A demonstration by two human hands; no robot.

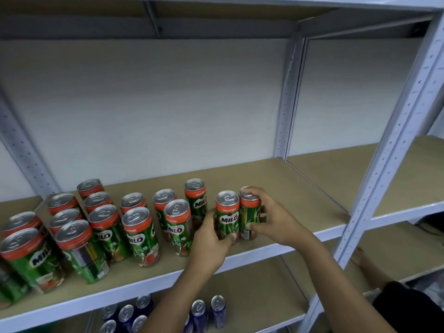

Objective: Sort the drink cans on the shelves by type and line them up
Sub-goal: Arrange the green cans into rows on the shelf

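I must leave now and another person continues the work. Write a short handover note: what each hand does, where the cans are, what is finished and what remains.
Left hand: grips a Milo can near the shelf's front edge.
Right hand: fingers curled round the next Milo can, just right of it; the two cans stand side by side, upright.
Middle shelf: only Milo cans, so sorting here looks done. Left group stands in rough rows; a lone can sits further back.
Lower shelf: blue cans, loosely grouped.
Left: set down these two, straighten the rows, pull the lone can into line, line up the blue cans.

Milo cans point(141, 234) in rows on middle shelf point(276, 183), left; other cans point(199, 313) on shelf below.
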